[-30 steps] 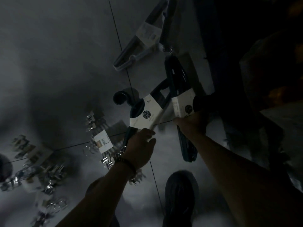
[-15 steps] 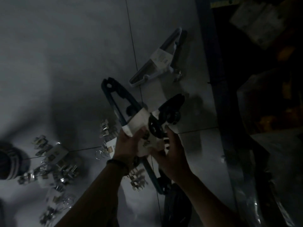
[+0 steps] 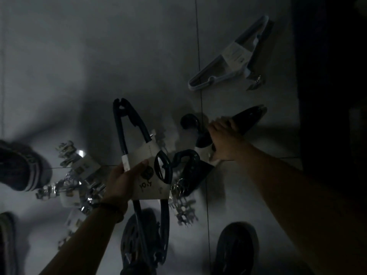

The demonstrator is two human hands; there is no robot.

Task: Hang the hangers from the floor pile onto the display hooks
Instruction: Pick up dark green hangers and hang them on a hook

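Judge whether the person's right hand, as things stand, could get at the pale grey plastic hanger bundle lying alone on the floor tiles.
Probably not yet. The right hand is already closed on a dark plastic hanger bundle, so it is occupied. The pale grey plastic hanger bundle lies beyond it on bare floor tiles, with nothing between them.

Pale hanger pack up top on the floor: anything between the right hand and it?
No loose object lies between them, only bare floor. But the right hand is already closed on a dark hanger pack, so it isn't free to take the pale hanger pack. The display hooks aren't in view.
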